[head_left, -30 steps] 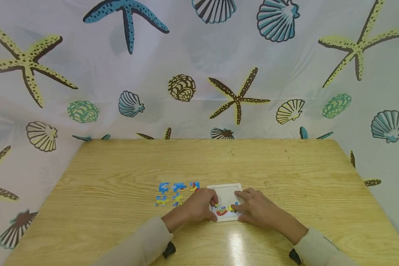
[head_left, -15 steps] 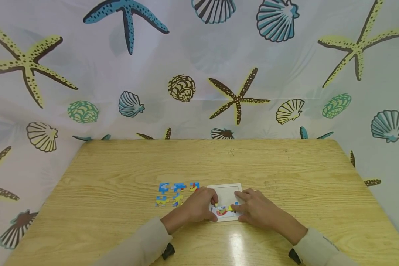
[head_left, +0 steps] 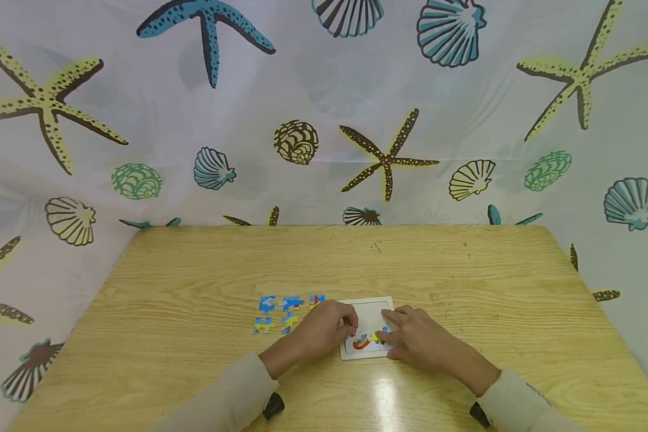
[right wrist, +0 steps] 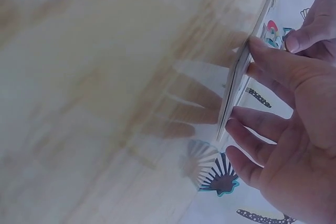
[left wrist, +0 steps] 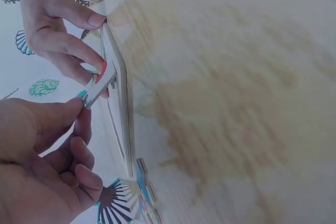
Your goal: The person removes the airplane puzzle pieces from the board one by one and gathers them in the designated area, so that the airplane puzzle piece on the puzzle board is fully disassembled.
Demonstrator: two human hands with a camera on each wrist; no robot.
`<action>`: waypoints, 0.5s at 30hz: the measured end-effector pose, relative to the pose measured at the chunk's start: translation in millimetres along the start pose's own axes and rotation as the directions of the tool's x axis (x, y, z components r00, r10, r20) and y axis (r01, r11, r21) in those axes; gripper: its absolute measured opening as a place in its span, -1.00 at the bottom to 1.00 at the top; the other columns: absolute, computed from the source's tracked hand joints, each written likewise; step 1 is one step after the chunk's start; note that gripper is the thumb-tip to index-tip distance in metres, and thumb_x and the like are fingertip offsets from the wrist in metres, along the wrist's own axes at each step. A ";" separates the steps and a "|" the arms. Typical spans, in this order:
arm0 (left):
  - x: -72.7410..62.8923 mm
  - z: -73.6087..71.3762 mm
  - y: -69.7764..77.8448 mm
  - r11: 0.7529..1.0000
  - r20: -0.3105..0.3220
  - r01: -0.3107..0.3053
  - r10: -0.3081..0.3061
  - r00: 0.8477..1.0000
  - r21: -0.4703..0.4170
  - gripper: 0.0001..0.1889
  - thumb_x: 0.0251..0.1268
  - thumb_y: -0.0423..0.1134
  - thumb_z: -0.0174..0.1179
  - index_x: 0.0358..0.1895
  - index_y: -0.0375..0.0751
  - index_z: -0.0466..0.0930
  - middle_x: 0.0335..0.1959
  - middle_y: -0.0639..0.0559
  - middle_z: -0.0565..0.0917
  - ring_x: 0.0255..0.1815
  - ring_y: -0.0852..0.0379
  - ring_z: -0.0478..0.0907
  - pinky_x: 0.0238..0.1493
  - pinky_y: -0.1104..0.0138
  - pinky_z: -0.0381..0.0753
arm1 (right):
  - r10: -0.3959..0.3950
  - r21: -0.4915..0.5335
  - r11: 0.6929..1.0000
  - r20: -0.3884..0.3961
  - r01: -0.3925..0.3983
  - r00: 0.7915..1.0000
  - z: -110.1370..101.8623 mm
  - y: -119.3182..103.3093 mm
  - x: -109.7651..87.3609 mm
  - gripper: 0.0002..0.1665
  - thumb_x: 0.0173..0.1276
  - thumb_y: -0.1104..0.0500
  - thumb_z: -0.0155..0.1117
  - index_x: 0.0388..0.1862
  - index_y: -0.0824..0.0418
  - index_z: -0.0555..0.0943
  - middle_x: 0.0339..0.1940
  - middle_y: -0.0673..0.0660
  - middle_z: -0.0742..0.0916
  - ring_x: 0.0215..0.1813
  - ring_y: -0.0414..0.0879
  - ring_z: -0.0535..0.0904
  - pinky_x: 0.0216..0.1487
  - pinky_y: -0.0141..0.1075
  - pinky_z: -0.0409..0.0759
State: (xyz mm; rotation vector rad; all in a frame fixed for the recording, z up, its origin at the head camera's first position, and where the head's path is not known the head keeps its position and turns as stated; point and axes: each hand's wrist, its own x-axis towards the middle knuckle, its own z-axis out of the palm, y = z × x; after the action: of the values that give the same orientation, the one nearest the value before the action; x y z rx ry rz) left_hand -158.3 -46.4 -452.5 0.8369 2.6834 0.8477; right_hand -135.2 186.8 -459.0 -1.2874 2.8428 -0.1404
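Observation:
A light puzzle tray (head_left: 367,313) with a raised border lies on the table, a few joined picture pieces (head_left: 362,344) in its near part. Between thumb and forefinger, my left hand (head_left: 324,329) pinches a puzzle piece (left wrist: 93,97), held tilted at the tray's left side; the other left fingers are curled. My right hand (head_left: 418,337) rests on the tray's right side with fingers fairly straight. Its thumb touches the near right corner and a finger presses by the yellow part of the picture. In the head view, the left fingers mostly hide the pinched piece.
Left of the tray, several loose blue and yellow puzzle pieces (head_left: 267,303) lie in two rows, partly behind my left hand. The wooden table (head_left: 194,270) ends at a cloth (head_left: 324,198) printed with shells and starfish.
My left thumb has left the tray's near left corner and come up to the forefinger, pinching the piece. The right hand stays where it was.

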 end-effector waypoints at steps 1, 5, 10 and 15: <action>0.0 0.0 -0.7 1.000 0.002 -0.004 0.004 1.000 -0.007 -0.89 0.27 -0.29 0.21 -0.43 -0.07 0.63 -0.44 0.18 0.62 -0.46 0.31 0.39 -0.37 0.46 0.40 | 0.001 0.001 1.000 0.003 -0.001 1.000 -0.3 0.0 0.0 -0.57 0.24 -0.05 0.30 0.09 0.00 0.64 0.24 0.29 0.57 0.19 0.18 0.50 0.03 0.05 0.53; -0.8 -1.5 -2.2 0.999 0.010 -0.019 0.020 1.000 -0.032 -0.88 0.28 -0.31 0.20 -0.43 -0.09 0.63 -0.45 0.17 0.62 -0.51 0.32 0.37 -0.42 0.47 0.39 | 0.006 0.010 1.000 0.014 -0.006 1.000 0.0 0.2 0.4 -0.56 0.25 -0.06 0.29 0.10 0.00 0.64 0.25 0.29 0.56 0.20 0.19 0.49 0.04 0.05 0.53; -3.7 -6.5 -2.2 0.998 0.020 -0.048 0.049 0.999 -0.049 -0.88 0.29 -0.34 0.18 -0.43 -0.11 0.60 -0.45 0.13 0.62 -0.54 0.30 0.37 -0.45 0.47 0.38 | 0.009 -0.001 1.000 0.017 -0.009 1.000 0.8 0.9 0.4 -0.56 0.25 -0.06 0.29 0.11 -0.02 0.63 0.25 0.28 0.56 0.20 0.17 0.49 0.05 0.04 0.52; -7.8 -11.1 -8.0 0.997 0.031 -0.057 0.059 0.998 -0.055 -0.88 0.31 -0.35 0.15 -0.40 -0.13 0.59 -0.44 0.12 0.62 -0.54 0.32 0.38 -0.35 0.37 0.45 | 0.008 -0.010 1.000 0.017 -0.007 1.000 0.8 0.8 -0.1 -0.56 0.26 -0.07 0.28 0.12 -0.02 0.62 0.26 0.28 0.56 0.21 0.16 0.48 0.06 0.04 0.52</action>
State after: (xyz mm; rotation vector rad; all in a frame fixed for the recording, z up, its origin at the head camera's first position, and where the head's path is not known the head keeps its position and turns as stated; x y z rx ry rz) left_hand -159.4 -61.4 -448.0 0.9123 2.6074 0.9077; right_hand -135.7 187.4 -459.9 -1.2731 2.8371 -0.1150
